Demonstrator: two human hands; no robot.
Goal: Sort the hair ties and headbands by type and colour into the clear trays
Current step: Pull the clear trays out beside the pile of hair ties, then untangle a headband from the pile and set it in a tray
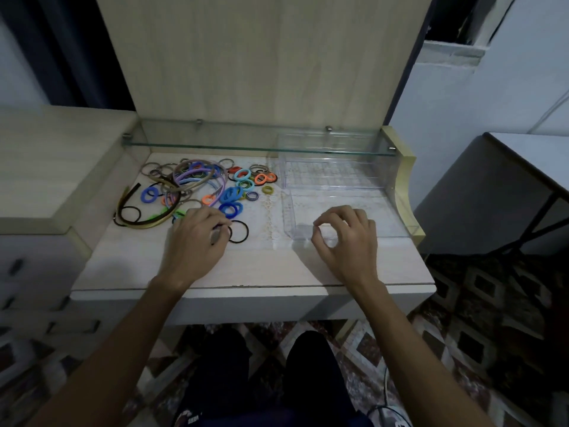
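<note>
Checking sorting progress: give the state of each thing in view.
near clear tray: empty, on table
far clear tray: empty
hair ties and headbands: unsorted pile
black hair tie: pinched by left hand
right hand: curled, over near tray's corner

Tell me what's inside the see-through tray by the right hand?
Nothing shows inside the near clear tray; only the lacy mat is seen through it. The right hand covers its front corner, so that bit is hidden.
</note>
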